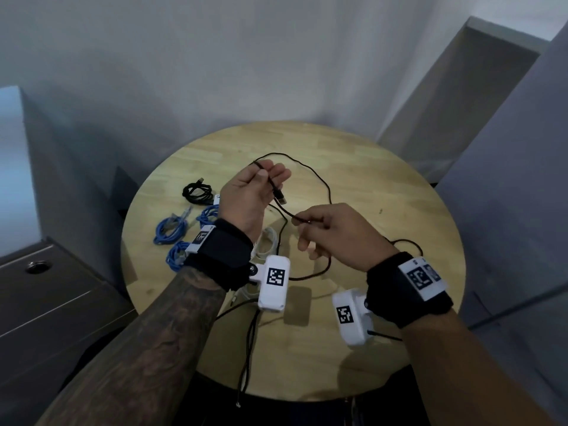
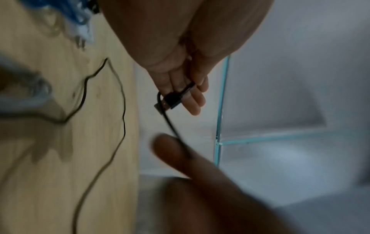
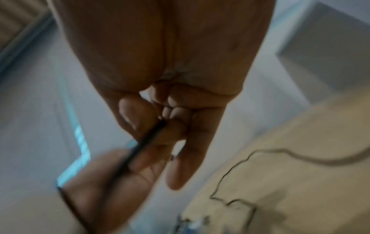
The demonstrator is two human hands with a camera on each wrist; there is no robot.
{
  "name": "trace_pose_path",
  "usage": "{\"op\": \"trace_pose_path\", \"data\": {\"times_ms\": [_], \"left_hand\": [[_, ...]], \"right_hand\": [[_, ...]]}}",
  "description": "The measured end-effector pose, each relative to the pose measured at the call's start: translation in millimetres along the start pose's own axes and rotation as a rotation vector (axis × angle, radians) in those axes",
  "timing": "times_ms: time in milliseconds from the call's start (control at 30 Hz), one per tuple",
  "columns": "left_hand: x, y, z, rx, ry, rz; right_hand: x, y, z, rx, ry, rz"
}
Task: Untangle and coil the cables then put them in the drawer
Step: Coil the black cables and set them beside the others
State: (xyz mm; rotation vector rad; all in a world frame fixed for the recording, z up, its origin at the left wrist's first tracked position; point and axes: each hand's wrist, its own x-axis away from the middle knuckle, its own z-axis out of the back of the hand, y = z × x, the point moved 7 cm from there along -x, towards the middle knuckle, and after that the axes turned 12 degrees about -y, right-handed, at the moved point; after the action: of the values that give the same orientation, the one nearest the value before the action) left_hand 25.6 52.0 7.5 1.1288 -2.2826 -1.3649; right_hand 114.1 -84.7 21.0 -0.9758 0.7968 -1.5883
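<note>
While pinching black cable (image 1: 319, 182) between left hand (image 1: 246, 198) and right hand (image 1: 335, 232) above table (image 1: 384, 167), starting first loop. Lying coiled already: black coil (image 1: 197, 192), blue cables (image 1: 170, 230). Waiting: remaining coiling, drawer (image 1: 46, 302) stowing.

Above a round wooden table (image 1: 384, 167), the left hand (image 1: 252, 192) is raised palm up and holds a thin black cable (image 1: 319, 179) near its plug (image 1: 280, 198), while the right hand (image 1: 335, 232) pinches the same cable just beside it. The rest of the cable loops away over the tabletop and back under the right wrist. At the table's left lie a coiled black cable (image 1: 197, 192) and several blue cables (image 1: 169, 232).
</note>
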Motion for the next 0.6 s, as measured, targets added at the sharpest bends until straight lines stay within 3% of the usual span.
{"op": "trace_pose_path", "data": {"times_ms": [67, 133, 200, 267, 367, 433, 500, 600], "left_hand": [[-2, 6, 0, -0.211, -0.015, -0.057], [0, 8, -14, -0.456, -0.116, -0.077], [5, 2, -29, -0.673, -0.241, -0.042], [8, -10, -37, -0.749, -0.362, 0.051], [16, -24, -42, -0.521, -0.439, 0.280], [21, -28, -52, -0.423, -0.468, 0.381], [24, -30, -61, -0.336, -0.516, 0.440], [25, -28, -66, -0.086, -0.534, 0.512]], "right_hand": [[3, -5, 6, -0.254, 0.017, 0.031], [6, -9, 15, -0.370, 0.057, 0.053], [9, -15, 23, -0.292, 0.104, 0.088], [13, -23, 34, -0.062, 0.200, 0.156], [16, -22, 59, 0.221, 0.470, 0.234], [16, -10, 72, 0.274, 0.596, 0.234], [11, 1, 73, 0.255, 0.627, 0.233], [-3, 15, 65, 0.224, 0.560, 0.185]]}}
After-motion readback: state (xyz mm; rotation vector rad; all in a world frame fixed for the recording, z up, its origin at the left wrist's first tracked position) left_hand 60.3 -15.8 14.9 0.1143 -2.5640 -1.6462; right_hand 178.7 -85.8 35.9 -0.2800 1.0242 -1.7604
